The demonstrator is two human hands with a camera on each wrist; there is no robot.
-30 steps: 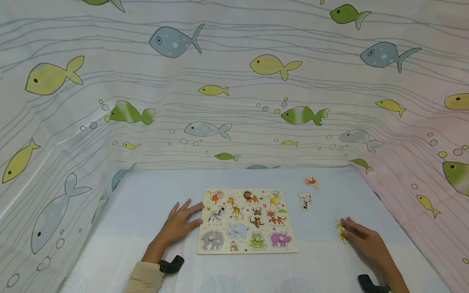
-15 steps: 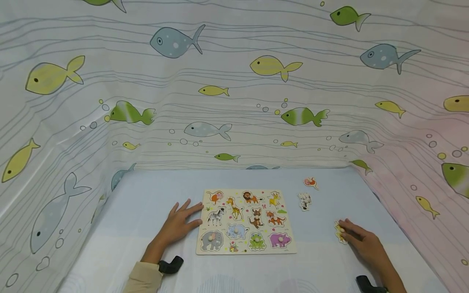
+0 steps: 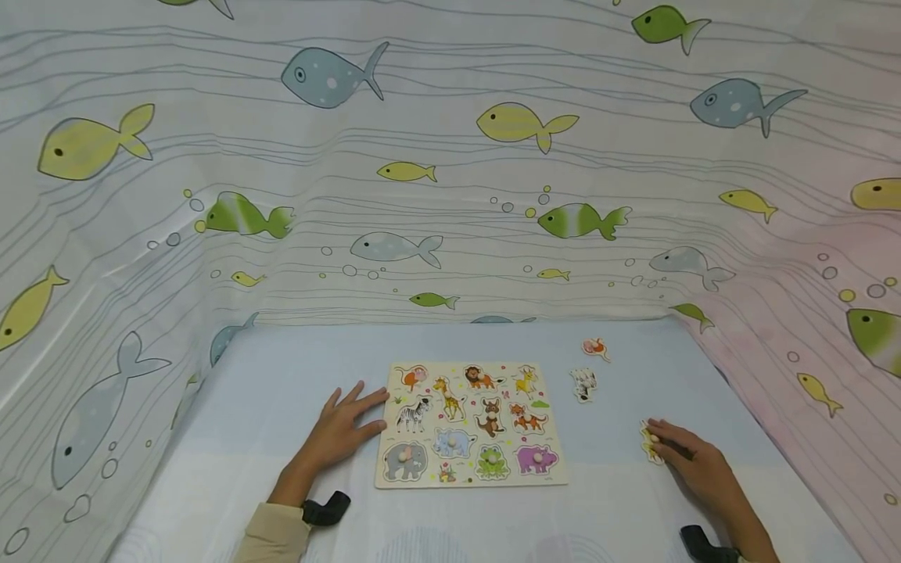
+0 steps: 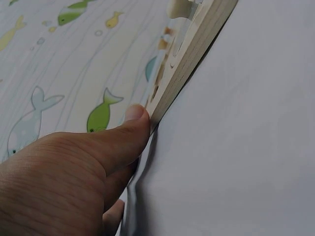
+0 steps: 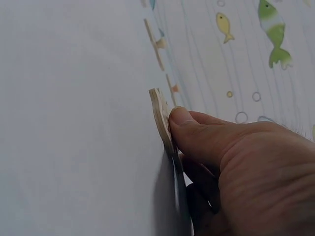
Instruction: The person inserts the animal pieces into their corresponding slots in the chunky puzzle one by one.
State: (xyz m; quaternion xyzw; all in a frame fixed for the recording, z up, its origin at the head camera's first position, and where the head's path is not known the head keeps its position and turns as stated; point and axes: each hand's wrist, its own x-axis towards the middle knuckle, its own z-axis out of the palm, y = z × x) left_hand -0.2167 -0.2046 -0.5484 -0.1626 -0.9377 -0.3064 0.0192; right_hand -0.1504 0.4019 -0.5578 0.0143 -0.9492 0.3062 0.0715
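A wooden animal puzzle board [image 3: 432, 475] lies flat on the table. Its knobbed pieces in the near row include a grey elephant [image 3: 415, 463], a green frog [image 3: 493, 467] and a purple hippo [image 3: 529, 461]. My left hand [image 3: 343, 428] is spread, with thumb and fingertips at the board's left edge; in the left wrist view the thumb [image 4: 125, 135] touches the board's corner. Right of the board, my right hand [image 3: 700, 465] pinches a yellow puzzle piece [image 3: 647, 447] at the table surface. The right wrist view shows the piece's wooden edge [image 5: 160, 118] against the thumb; its picture is mostly hidden.
A black-and-white puzzle piece [image 3: 583, 385] and a red-orange monkey-like piece [image 3: 595, 349] lie on the table beyond the board's right side. Fish-printed cloth [image 3: 436, 211] hangs around the back and sides. Each wrist wears a black device [image 3: 327, 509].
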